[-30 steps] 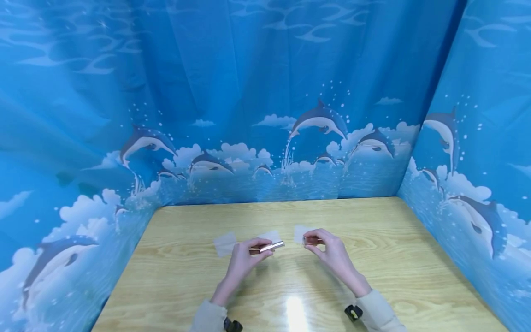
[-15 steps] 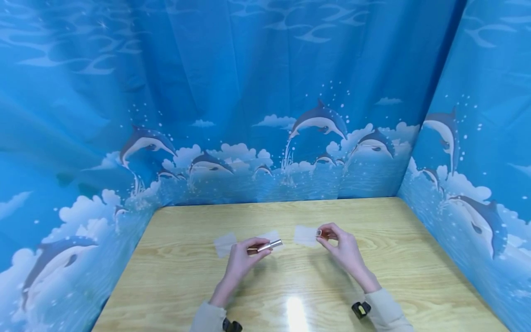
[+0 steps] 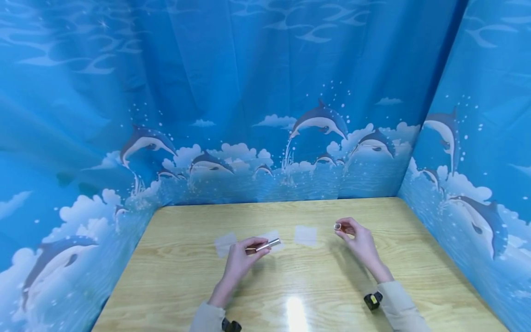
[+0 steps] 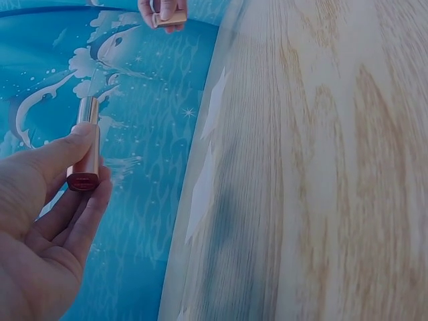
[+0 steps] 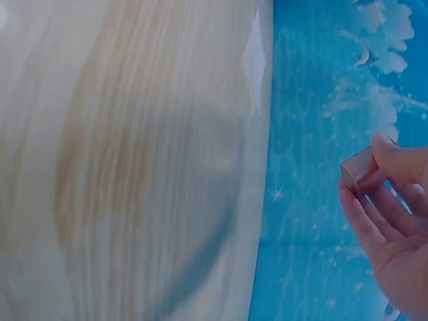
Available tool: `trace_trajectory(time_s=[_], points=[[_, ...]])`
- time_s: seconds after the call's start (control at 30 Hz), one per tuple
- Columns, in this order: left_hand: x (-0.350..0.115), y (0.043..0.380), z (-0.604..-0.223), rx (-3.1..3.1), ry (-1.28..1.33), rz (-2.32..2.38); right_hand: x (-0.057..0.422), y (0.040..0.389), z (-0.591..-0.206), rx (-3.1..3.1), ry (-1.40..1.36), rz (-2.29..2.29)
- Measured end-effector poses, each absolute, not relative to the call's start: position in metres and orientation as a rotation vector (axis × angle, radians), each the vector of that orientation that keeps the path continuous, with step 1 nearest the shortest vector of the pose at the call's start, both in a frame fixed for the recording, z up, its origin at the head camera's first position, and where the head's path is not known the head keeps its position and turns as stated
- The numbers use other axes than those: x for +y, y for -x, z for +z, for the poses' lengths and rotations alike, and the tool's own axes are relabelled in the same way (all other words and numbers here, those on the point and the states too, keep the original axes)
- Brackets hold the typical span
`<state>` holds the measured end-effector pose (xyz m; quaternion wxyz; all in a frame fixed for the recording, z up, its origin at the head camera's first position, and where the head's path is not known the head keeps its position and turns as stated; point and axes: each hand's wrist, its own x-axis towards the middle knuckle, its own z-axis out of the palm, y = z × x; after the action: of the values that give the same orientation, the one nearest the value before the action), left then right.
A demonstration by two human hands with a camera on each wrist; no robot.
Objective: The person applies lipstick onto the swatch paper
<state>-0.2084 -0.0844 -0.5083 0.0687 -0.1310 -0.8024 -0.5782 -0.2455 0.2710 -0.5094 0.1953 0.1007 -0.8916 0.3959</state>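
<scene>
My left hand (image 3: 241, 257) pinches a lipstick tube (image 4: 84, 157) between thumb and fingers above the table. Its body is rose-gold with a dark red end, and a shiny metal collar (image 3: 274, 243) points right, away from the palm. In my right hand (image 3: 362, 242), thumb and fingertips pinch the lipstick cap (image 5: 362, 167), a short rose-gold piece whose open end (image 3: 338, 226) faces left. Cap and tube are well apart, with the right hand higher and to the right. Part of each piece is hidden behind the fingers.
Three pale square sheets lie in a row on the wooden table (image 3: 315, 281): a left sheet (image 3: 224, 244), a middle sheet (image 3: 279, 247) partly behind the left hand, and a right sheet (image 3: 305, 235). Blue dolphin curtains (image 3: 232, 101) enclose the back and sides.
My right hand has carried the cap right and slightly away from me, off the right sheet, widening the gap to the tube. My left hand has barely shifted.
</scene>
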Motion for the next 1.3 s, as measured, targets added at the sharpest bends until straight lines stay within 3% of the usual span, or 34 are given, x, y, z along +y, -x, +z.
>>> trace_trajectory(time_s=[0.73,1.3], points=[[-0.086,0.208,-0.512,-2.452,0.394,-1.72,0.307,0.268,-0.526,-2.609,-0.194,1.143],[-0.086,0.209,-0.513,-2.461,0.383,-1.729,0.311,0.281,-0.536,-2.725,-0.318,1.148]])
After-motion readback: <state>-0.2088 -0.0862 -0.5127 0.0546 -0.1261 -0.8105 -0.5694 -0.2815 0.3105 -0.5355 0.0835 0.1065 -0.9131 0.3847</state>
